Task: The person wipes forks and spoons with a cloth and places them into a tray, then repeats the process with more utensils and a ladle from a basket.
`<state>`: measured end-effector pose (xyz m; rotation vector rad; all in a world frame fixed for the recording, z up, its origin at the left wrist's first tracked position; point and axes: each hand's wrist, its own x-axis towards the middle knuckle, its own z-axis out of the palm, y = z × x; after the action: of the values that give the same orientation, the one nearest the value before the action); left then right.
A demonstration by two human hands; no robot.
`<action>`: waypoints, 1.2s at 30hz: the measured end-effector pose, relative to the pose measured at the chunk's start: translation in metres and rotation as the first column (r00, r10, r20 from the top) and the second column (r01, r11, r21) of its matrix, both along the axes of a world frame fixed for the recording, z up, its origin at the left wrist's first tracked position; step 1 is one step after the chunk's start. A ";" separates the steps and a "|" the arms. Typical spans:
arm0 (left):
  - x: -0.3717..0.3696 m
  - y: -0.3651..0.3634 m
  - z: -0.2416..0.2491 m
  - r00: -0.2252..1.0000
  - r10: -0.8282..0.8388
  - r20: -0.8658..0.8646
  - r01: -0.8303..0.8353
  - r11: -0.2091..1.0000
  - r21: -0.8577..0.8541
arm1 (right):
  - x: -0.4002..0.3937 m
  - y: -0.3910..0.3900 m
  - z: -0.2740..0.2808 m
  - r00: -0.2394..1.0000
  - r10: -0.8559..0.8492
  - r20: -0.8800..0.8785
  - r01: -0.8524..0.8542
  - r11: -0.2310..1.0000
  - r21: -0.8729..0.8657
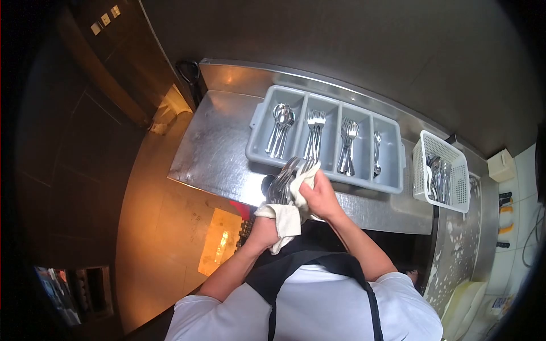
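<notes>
Silvery metal cutlery (280, 187): bunched at near edge of grey compartmented plastic tray (369, 184)
Left hand (263, 233): clenched round white fabric cloth (289, 220), likely shielding metal
Right hand (320, 197): gripping cloth against bunch, probably for steadiness

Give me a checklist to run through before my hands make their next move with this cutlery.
1. Left hand grips the bundled cutlery through the cloth: ok.
2. Right hand has hold of the cloth: ok.
3. Gray tray sits just beyond the hands, with bare floor showing in its compartments: ok.
4. Leftmost compartment shows spoons lying bowls away from you: ok.
5. White basket emptied: not ok, cutlery lies in it.
6. Bundled cutlery fully dry: cannot tell.
</notes>
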<state>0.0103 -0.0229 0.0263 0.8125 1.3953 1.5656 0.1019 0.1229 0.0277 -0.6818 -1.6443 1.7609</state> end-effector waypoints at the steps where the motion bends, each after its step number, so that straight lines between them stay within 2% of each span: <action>1: -0.001 0.001 -0.001 0.999 0.005 0.038 -0.005 1.000 -0.007 | 0.002 -0.001 -0.005 0.999 0.018 0.031 -0.017 0.999 -0.040; 2: -0.001 0.001 0.001 1.000 0.003 -0.024 -0.003 1.000 0.000 | 0.005 0.002 -0.010 0.998 0.036 0.061 -0.031 0.996 -0.081; 4: 0.003 -0.003 0.009 0.990 -0.006 -0.142 0.006 1.000 0.000 | 0.012 0.020 -0.006 0.969 -0.069 0.237 0.017 0.976 0.217; 5: 0.004 -0.006 -0.006 0.997 0.011 -0.073 -0.012 1.000 -0.013 | 0.014 0.026 0.002 0.966 -0.133 0.223 0.083 0.972 0.222; 6: 0.003 -0.011 -0.009 1.000 -0.019 0.021 0.019 1.000 -0.003 | 0.016 0.040 -0.002 0.963 -0.205 0.173 0.181 0.973 0.145; 7: -0.001 -0.015 -0.010 0.992 -0.049 0.112 0.047 0.999 0.014 | 0.027 0.048 0.027 0.935 -0.292 0.201 0.253 0.947 0.199; 8: -0.005 -0.016 -0.010 0.976 -0.080 0.201 0.075 0.997 0.033 | 0.041 0.078 0.007 0.975 -0.197 -0.099 0.176 0.966 -0.188; 9: -0.006 -0.018 0.004 0.982 -0.062 0.176 0.050 0.996 0.073 | 0.054 0.070 0.049 0.907 -0.259 -0.333 0.055 0.856 -0.515; 10: -0.010 -0.022 0.010 0.918 -0.096 0.384 0.074 0.995 0.072 | 0.067 0.059 0.093 0.824 -0.351 -0.444 -0.007 0.778 -0.628; 11: -0.011 -0.019 0.023 0.824 -0.093 0.559 0.001 0.987 0.162 | 0.075 0.042 0.131 0.822 -0.386 -0.418 0.026 0.759 -0.650; 12: -0.011 -0.014 0.031 0.692 -0.109 0.713 -0.086 0.969 0.231 | 0.089 0.040 0.115 0.914 -0.343 -0.217 0.265 0.910 -0.319; 13: -0.017 -0.011 0.030 0.662 -0.241 0.709 -0.010 0.944 0.330 | 0.100 0.038 0.103 0.899 -0.436 0.042 0.432 0.898 0.079; 14: -0.018 -0.009 0.034 0.665 -0.226 0.712 -0.070 0.930 0.361 | 0.105 0.035 0.094 0.914 -0.399 0.075 0.391 0.915 0.100; 16: -0.030 -0.003 0.014 0.705 -0.194 0.682 -0.072 0.937 0.341 | 0.111 0.027 0.085 0.936 -0.323 0.140 0.304 0.942 0.141; 17: -0.032 0.002 0.014 0.651 -0.143 0.745 -0.074 0.965 0.250 | 0.114 0.012 0.078 0.906 -0.329 -0.265 0.251 0.924 -0.290; 18: -0.032 0.005 0.017 0.686 -0.091 0.722 -0.080 0.977 0.199 | 0.118 0.002 0.074 0.677 -0.447 -0.585 -0.005 0.791 -0.611; 19: -0.032 0.007 0.019 0.721 -0.040 0.692 -0.085 0.986 0.146 | 0.119 0.001 0.069 0.885 -0.318 -0.339 0.269 0.945 -0.184; 20: -0.031 0.009 0.022 0.755 0.002 0.656 -0.088 0.991 0.099 | 0.119 0.005 0.060 0.946 -0.325 0.007 0.303 0.889 0.343; 21: -0.029 0.012 0.019 0.684 0.022 0.730 -0.121 0.989 0.083 | 0.119 0.013 0.045 0.827 -0.466 0.315 0.077 0.649 0.757; 22: -0.029 0.014 0.017 0.705 0.002 0.709 -0.099 0.990 0.096 | 0.120 0.024 0.022 0.569 -0.683 0.459 -0.324 0.327 0.888; 23: -0.028 0.015 0.014 0.723 -0.014 0.691 -0.083 0.991 0.107 | 0.150 0.051 -0.127 0.633 -0.413 0.656 -0.064 0.816 0.575; 24: -0.028 0.015 0.010 0.738 -0.022 0.675 -0.073 0.991 0.112 | 0.152 0.041 -0.102 0.896 -0.198 0.396 0.093 0.959 0.268; 25: -0.031 0.015 0.002 0.749 -0.077 0.658 -0.017 0.991 0.135 | 0.150 0.023 -0.049 0.997 -0.083 -0.004 0.082 0.991 -0.104; 26: -0.034 0.012 0.000 0.712 -0.151 0.686 0.013 0.979 0.203 | 0.153 0.022 -0.021 0.994 -0.076 0.075 0.074 0.997 0.023; 27: -0.039 0.010 0.000 0.672 -0.224 0.706 0.041 0.963 0.266 | 0.165 0.020 0.008 0.933 -0.144 0.329 0.020 0.935 0.354; 28: -0.042 0.010 0.001 0.630 -0.306 0.714 0.073 0.938 0.338 | 0.171 0.018 0.028 0.852 -0.234 0.468 -0.079 0.827 0.557; 29: -0.036 0.006 0.012 0.698 -0.106 0.708 -0.060 0.977 0.206 | 0.173 0.017 0.043 0.802 -0.295 0.519 -0.154 0.738 0.657; 31: -0.039 0.012 0.012 0.709 -0.068 0.702 -0.103 0.975 0.199 | 0.172 0.012 0.044 0.788 -0.267 0.555 -0.248 0.687 0.683; 32: -0.040 0.013 0.012 0.712 -0.044 0.701 -0.130 0.973 0.193 | 0.162 0.004 0.035 0.824 -0.189 0.535 -0.250 0.726 0.641; 33: -0.042 0.014 0.017 0.728 -0.107 0.677 -0.107 0.958 0.266 | 0.159 0.001 0.028 0.875 -0.009 0.485 -0.248 0.852 0.462; 34: -0.047 0.013 0.012 0.741 -0.070 0.668 -0.113 0.967 0.227 | 0.155 -0.002 0.020 0.907 0.137 0.397 -0.251 0.935 0.251; 35: -0.052 0.008 0.004 0.754 -0.027 0.656 -0.121 0.976 0.179 | 0.172 -0.008 0.015 0.960 0.038 0.276 -0.073 0.990 0.120; 36: -0.056 0.007 0.005 0.770 0.011 0.637 -0.126 0.983 0.135 | 0.182 -0.014 0.019 0.982 -0.091 0.166 0.098 0.995 -0.033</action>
<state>-0.0455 -0.0161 0.0316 0.2618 0.8011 1.8090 0.2839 0.1092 0.0470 -0.9312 -1.6578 1.7136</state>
